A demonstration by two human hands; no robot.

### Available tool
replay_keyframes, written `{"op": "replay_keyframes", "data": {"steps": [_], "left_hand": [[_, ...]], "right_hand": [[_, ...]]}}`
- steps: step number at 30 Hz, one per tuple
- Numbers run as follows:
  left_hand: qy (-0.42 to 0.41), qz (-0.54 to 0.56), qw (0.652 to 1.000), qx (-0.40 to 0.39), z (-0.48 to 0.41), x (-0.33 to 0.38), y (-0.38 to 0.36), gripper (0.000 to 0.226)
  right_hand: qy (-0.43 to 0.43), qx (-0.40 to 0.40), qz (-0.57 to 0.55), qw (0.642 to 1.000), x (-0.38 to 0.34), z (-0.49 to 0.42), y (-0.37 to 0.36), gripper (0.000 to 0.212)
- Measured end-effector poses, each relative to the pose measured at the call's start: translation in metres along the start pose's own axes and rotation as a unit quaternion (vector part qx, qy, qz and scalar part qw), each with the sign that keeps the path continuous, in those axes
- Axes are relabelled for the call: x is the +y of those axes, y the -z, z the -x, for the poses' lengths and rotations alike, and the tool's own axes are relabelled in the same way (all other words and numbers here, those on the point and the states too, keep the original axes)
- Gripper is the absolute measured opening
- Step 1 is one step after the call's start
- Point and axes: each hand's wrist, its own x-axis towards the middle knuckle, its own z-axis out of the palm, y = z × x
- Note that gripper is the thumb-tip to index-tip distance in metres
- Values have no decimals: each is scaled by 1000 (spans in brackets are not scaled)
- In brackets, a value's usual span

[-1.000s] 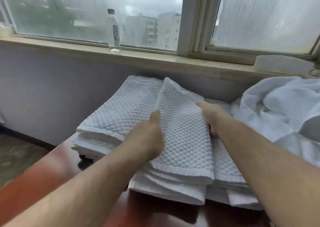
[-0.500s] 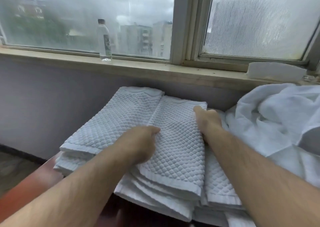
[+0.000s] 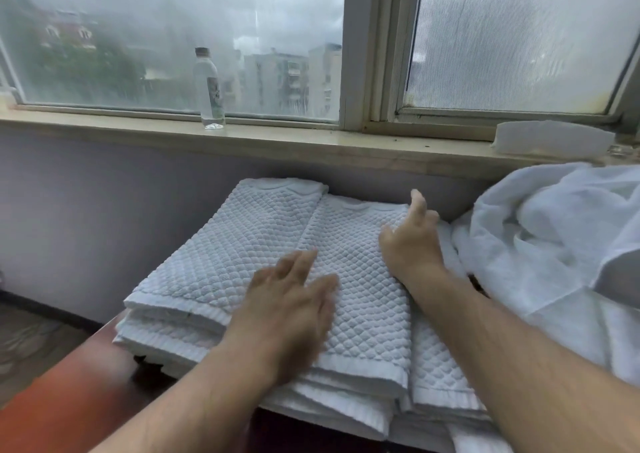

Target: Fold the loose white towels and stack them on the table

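Left hand (image 3: 287, 310) flat on towel (image 3: 363, 279); right hand (image 3: 412, 241) seemingly at edge.

left hand (image 3: 287, 314) motion-blurred, loose towels (image 3: 554, 244) cut off at right edge

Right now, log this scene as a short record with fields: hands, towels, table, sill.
left hand: flat, fingers straight, on top folded towel
right hand: fingers loose, at that towel's far right edge
folded stack: white towels layered on the table
loose towels: crumpled heap, right of stack
windowsill: clear bottle, upright
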Motion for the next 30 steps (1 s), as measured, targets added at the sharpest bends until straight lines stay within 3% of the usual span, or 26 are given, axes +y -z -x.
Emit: {"op": "replay_keyframes", "data": {"steps": [2, 4, 6, 10, 12, 14, 21, 26, 30], "left_hand": [[-26, 4, 998, -52, 5, 0, -4, 71], [-12, -10, 997, -70, 14, 1, -10, 75], [18, -9, 997, -71, 25, 6, -13, 78], [54, 10, 995, -83, 47, 20, -10, 74], [65, 24, 994, -81, 58, 30, -2, 66], [68, 69, 993, -67, 66, 42, 9, 59], [-30, 236, 967, 85, 89, 131, 25, 35], [-69, 349, 932, 75, 94, 211, 6, 22], [-84, 404, 909, 62, 84, 267, -14, 17]], "right_hand": [[99, -37, 157, 982, 2, 16, 5, 69], [106, -168, 229, 953, 5, 35, 7, 63], [79, -260, 234, 933, 10, 52, 12, 62], [85, -316, 232, 916, 5, 81, 39, 56], [100, -337, 196, 916, 1, 99, 63, 39], [112, -314, 145, 932, 1, 120, 90, 24], [138, -91, 16, 986, 32, 200, 198, 19], [7, -13, -5, 1000, 101, 235, 253, 21], [-97, 33, -92, 990, 134, 235, 277, 23]]}}
